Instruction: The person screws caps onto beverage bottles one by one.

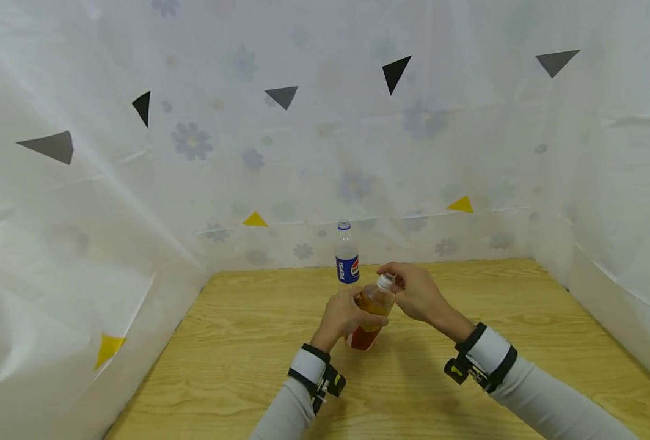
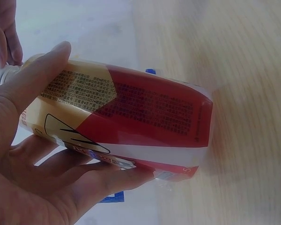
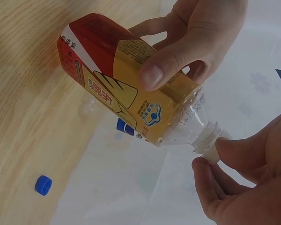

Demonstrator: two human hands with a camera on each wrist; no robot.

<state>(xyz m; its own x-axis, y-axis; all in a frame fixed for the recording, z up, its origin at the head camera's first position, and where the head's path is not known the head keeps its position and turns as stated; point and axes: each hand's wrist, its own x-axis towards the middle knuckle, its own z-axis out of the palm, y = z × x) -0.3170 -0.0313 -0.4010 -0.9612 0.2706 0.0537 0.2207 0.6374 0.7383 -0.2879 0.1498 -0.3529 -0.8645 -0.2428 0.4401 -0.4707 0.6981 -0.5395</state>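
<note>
My left hand (image 1: 343,315) grips a clear plastic drink bottle (image 1: 377,308) with a red and yellow label, its thumb on one side and fingers round the other. The bottle leans, with its neck up and to the right in the head view. At its mouth, my right hand (image 1: 417,294) pinches a whitish cap (image 3: 211,152) between thumb and fingers. Whether the cap is still threaded on the neck I cannot tell. Just behind, a Pepsi bottle (image 1: 347,269) with a blue label stands upright, a blue ring round its capless neck.
A loose blue cap (image 3: 43,185) lies on the wooden table (image 1: 248,342). White sheeting (image 1: 303,153) with flower prints and stuck-on triangles walls the table at the back and sides. Both wrists wear strapped cameras.
</note>
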